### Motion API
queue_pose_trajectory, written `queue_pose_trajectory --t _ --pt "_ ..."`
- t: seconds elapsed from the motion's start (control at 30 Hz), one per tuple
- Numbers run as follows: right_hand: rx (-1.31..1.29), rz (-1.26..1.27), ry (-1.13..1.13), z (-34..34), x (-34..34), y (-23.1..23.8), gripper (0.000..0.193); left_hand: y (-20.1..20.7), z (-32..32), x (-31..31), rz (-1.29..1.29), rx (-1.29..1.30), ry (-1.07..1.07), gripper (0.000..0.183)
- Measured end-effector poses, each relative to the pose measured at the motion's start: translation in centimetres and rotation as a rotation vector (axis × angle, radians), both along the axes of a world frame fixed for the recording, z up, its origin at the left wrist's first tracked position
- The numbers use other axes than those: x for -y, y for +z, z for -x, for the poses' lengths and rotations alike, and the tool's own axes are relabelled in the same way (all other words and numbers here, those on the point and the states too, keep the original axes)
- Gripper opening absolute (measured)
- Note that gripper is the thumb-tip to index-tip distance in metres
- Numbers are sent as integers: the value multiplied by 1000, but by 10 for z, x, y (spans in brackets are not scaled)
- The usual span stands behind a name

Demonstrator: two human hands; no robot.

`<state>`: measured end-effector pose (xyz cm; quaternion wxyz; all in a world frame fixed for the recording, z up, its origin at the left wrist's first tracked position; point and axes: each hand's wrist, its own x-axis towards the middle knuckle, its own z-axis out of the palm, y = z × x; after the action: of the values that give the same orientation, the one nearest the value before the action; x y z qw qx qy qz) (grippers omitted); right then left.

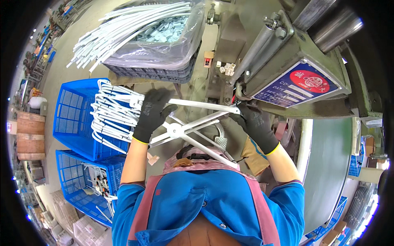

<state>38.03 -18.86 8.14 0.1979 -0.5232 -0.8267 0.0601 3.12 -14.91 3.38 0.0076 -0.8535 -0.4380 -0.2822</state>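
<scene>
Both my hands wear black gloves with yellow cuffs. A white folding metal tube frame point(196, 105), its bars crossed at a round hub, spans the space between them in front of my body. My left hand point(154, 112) is closed round its left end, beside a bundle of bent white tubes point(110, 112). At the frame's right end, my right hand point(255, 125) is closed on the joint where two bars meet, right below the press machine point(295, 78). My right fingertips are partly hidden against the machine.
A blue crate point(67, 115) at left holds the tube bundle; a second blue crate point(72, 172) below it contains mixed parts. Ahead, a grey crate point(164, 74) lined with plastic carries long white tubes point(135, 28) and small pieces. A green conveyor belt point(330, 164) lies at right.
</scene>
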Motion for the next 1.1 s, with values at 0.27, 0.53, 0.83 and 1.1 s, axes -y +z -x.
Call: queue_pose_trajectory --t 0.27,0.53,0.83,1.1 --pt "-95 -45 81 -11 -17 -34 26 16 -7 -18 209 72 -61 25" --pt "170 -378 254 -26 -22 -59 35 32 -5 -23 393 100 -79 25" --pt "-161 82 -53 -44 7 -45 73 13 5 -27 176 122 -123 23" --pt "-85 475 -118 7 103 -50 33 6 40 -8 -52 56 27 25"
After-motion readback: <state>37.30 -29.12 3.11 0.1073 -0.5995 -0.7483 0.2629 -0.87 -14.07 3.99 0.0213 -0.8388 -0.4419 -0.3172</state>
